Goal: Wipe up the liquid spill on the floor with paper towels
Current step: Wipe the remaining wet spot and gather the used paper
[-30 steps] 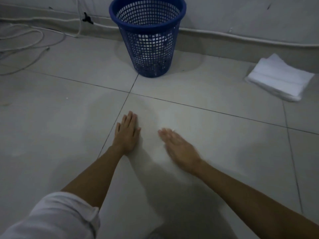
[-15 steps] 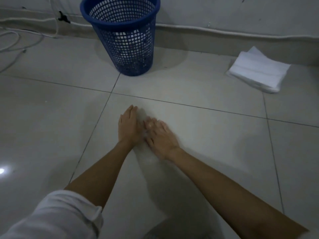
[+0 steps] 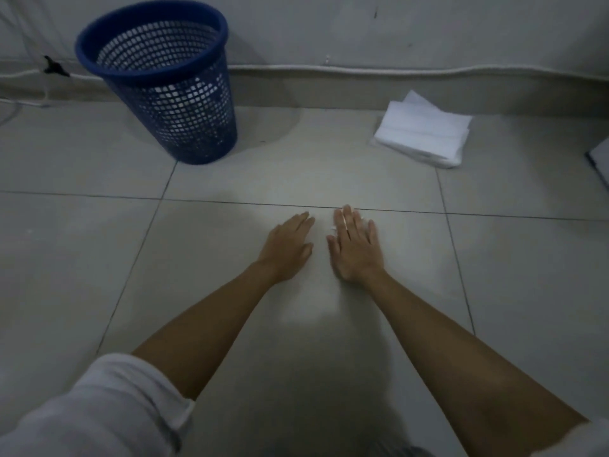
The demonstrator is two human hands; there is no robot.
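Observation:
My left hand (image 3: pixel 288 247) lies flat on the grey floor tile (image 3: pixel 211 258), fingers together, holding nothing. Just to its right, my right hand (image 3: pixel 357 247) presses flat on the same tile. Small white bits of a paper towel (image 3: pixel 333 229) peek out between its fingers and beside its thumb; most of the towel is hidden under the palm. Both hands sit just below a tile joint. I cannot make out any liquid on the dim floor. A stack of folded white paper towels (image 3: pixel 425 130) lies on the floor at the back right, by the wall.
A blue mesh waste basket (image 3: pixel 164 84) stands at the back left near the wall. White cables (image 3: pixel 362 69) run along the skirting. A dark-edged flat object (image 3: pixel 599 163) shows at the right edge. My white sleeve (image 3: pixel 99 407) fills the lower left.
Both hands have slid to the right and further forward across the tile, up to the tile joint. They were touching half a second ago; now a small gap separates them. The view has shifted right.

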